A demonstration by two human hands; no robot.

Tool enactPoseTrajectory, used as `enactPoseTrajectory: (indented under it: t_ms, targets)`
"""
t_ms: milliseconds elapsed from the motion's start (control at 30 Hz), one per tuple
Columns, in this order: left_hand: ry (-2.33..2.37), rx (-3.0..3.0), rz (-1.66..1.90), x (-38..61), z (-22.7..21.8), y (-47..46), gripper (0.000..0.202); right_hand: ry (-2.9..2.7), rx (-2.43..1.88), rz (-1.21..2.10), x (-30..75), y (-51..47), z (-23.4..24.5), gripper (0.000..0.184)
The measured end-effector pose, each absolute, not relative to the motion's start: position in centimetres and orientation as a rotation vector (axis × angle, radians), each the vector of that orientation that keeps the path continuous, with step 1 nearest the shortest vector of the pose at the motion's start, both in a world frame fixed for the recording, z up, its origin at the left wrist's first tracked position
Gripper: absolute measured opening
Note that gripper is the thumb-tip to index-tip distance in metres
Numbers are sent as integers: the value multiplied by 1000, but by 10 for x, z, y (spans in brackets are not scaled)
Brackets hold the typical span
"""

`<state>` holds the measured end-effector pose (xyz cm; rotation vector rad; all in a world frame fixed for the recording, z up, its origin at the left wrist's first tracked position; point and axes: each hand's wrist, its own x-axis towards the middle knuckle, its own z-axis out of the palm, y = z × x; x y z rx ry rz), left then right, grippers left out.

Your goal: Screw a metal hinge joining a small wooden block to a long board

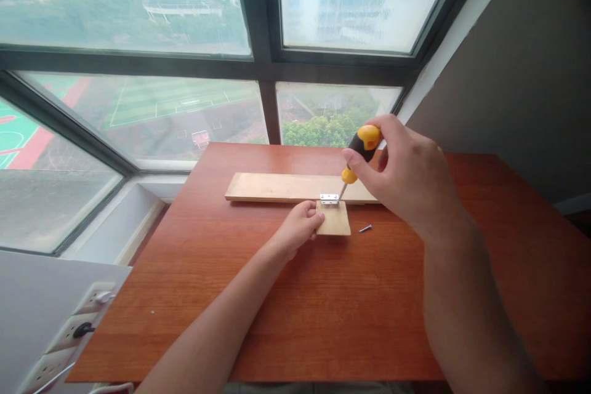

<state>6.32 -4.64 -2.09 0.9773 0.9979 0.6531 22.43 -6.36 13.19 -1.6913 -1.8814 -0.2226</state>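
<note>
My right hand [401, 169] is closed around a yellow and black screwdriver [360, 151], whose tip comes down onto a small silver hinge [329, 199]. The hinge lies across the seam between a long pale wooden plank [286, 188] and a small square wooden block [335, 220]. My left hand [300, 225] presses its fingers against the left edge of the small block, steadying it. A loose dark screw [365, 229] lies on the table just right of the block.
The work sits on a reddish-brown wooden table [323, 308] pushed against a large window [184, 43]. A grey wall [521, 74] rises at the right. A white power strip [69, 332] with a black plug lies at the lower left, off the table.
</note>
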Motion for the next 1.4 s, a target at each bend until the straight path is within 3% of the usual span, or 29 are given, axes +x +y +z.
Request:
enactPoseTrajectory:
  t_ms: [133,267,567,733,933,1133,1400]
  targets:
    - [1006,971,648,63,-20,-47,15,-1870,-1630,-157,224,-62,129,25]
    - [1014,977,650,63,-22,-47,14,-1850,-1616,-144,225,-64,129,36]
    - [1006,969,668,64,-21,-49,16,-1811,-1696,-292,229,-58,125,26]
    - [1008,963,671,64,-20,-49,17,-1836,-1609,-108,232,-59,125,40]
    - [1005,958,671,64,-20,-49,18,-1791,-1708,-248,231,-59,127,28]
    - [1009,965,680,65,-22,-48,19,-1859,-1665,-115,231,-62,130,36]
    - [1017,967,680,65,-22,-49,20,-1800,-1677,-263,233,-59,127,21]
